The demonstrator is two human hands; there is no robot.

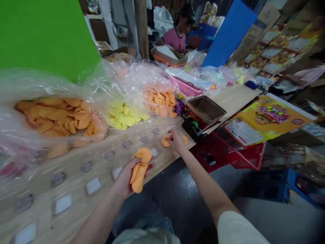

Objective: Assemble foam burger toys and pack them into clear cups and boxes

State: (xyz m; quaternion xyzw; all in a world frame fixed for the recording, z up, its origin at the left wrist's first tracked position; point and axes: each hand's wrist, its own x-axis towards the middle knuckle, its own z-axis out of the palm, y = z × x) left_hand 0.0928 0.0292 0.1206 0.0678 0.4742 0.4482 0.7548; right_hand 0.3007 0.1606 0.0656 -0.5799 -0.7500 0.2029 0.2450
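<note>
My left hand (126,179) is shut on a bent bunch of flat orange discs (139,170), held above the wooden table (76,189). My right hand (176,141) rests near the table's front edge, with its fingers over a few orange discs (166,140). Rows of small grey metal pieces (127,144) and white squares (93,186) lie on the table near both hands. Behind them, open plastic bags hold many orange discs (56,115), yellow discs (123,117) and more orange discs (159,105).
A brown tray (204,110) and a black tape dispenser (193,128) stand at the table's right end, above a red crate (218,152). A printed yellow card (266,118) lies to the right. Seated people (175,39) work in the background.
</note>
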